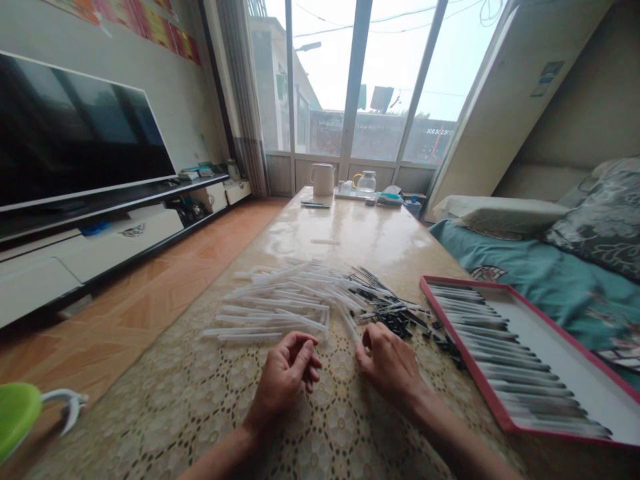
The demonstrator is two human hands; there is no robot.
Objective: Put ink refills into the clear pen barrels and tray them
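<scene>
My left hand [285, 377] rests on the lace-patterned table cover [200, 427], its fingers loosely curled around nothing, just below a loose pile of clear plastic tubes [275, 303]. My right hand [387, 360] lies open to the right, its fingertips beside the end of a single clear tube [350, 327]. Small black parts [395, 323] are heaped past those fingers, with thin black rods among them. On the right, a red-rimmed white tray [550, 348] holds several slim clear-and-black sticks in a neat row.
A white jug [323, 179] and a glass pitcher [366, 183] stand at the table's far end. A bed with a teal cover [525, 260] lies to the right. A television [75, 130] on a low cabinet stands left. A green object [17, 417] shows at lower left.
</scene>
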